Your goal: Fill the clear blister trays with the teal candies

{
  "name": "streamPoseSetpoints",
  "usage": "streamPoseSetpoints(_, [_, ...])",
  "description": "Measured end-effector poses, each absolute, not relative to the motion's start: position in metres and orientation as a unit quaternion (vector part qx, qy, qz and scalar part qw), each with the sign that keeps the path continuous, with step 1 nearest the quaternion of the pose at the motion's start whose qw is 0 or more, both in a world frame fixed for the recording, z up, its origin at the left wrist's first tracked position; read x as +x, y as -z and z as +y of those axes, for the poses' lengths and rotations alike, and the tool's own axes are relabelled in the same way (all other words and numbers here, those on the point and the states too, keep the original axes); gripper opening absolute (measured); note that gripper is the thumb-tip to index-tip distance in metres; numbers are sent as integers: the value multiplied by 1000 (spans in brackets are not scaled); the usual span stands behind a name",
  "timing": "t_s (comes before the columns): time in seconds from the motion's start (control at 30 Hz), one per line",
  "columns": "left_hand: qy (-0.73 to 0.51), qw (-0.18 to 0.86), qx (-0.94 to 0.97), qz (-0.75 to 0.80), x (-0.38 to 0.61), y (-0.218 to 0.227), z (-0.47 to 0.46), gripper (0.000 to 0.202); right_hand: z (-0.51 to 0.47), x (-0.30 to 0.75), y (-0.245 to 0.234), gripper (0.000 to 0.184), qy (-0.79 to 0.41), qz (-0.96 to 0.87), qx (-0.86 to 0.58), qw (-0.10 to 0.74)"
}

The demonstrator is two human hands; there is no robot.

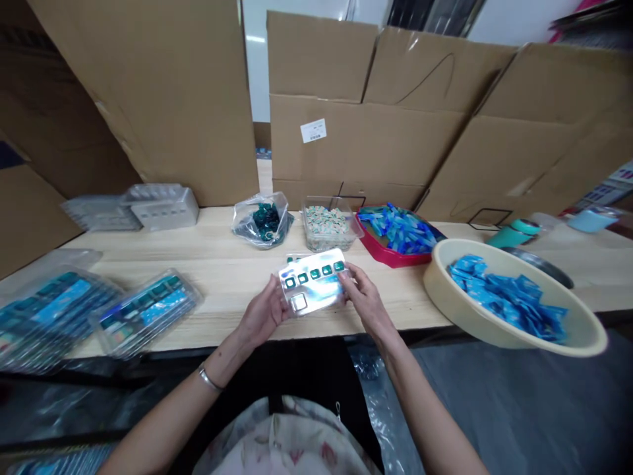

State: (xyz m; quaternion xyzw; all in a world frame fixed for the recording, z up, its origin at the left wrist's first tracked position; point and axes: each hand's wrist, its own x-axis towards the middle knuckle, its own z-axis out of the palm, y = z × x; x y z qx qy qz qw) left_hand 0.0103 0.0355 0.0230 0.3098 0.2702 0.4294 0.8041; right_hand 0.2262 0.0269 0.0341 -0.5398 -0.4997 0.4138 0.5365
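Observation:
Between my two hands is a clear plastic blister tray [319, 295], tilted above the table's front edge. A row of several dark green square pieces fills its upper part, and a square recess shows at its lower left. My left hand [267, 309] grips the tray's left edge. On its right edge my right hand [363, 298] is closed, thumb on top. Just behind the tray lie a bag of dark green pieces [267, 221] and a clear tub of small pale pieces [326, 223]. More green pieces are partly hidden behind the tray.
A red tray [390, 257] of blue sachets and a cream basin [445, 297] of blue packets stand right. Filled blister packs [148, 310] and a larger stack [54, 310] lie left. Empty clear trays [163, 208] sit behind them. Cardboard boxes [341, 145] wall the back.

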Motion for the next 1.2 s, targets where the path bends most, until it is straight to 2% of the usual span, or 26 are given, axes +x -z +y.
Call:
streamPoseSetpoints(0.1, [-441, 779, 338, 291, 2, -26, 30, 51, 27, 216, -28, 55, -413, -515, -549, 513])
streamPoseSetpoints(0.3, [-498, 638, 408, 421, -40, -30, 3, 47, 25, 178, -25, 55, -452, -569, -539, 427])
streamPoseSetpoints(0.37, [-501, 545, 451, 498, -66, -35, -9, 48, 29, 155, -28, 57, -485, -591, -505, 401])
streamPoseSetpoints(0.5, [-501, 279, 483, 661, -128, -47, -30, 52, 47, 89, -38, 58, -522, -667, -413, 335])
streamPoseSetpoints(0.63, [-456, 150, 466, 744, -187, -54, -33, 57, 74, 19, -51, 55, -488, -750, -354, 270])
streamPoseSetpoints(0.77, [-371, 94, 446, 809, -225, -54, -19, 58, 101, -29, -61, 55, -418, -814, -349, 201])
streamPoseSetpoints(1.0, [-211, 29, 422, 881, -229, -51, -12, 64, 118, -56, -60, 48, -189, -907, -359, 116])
streamPoseSetpoints(1.2, [-155, -7, 397, 904, -216, -45, -10, 65, 119, -69, -46, 49, -139, -917, -368, 56])
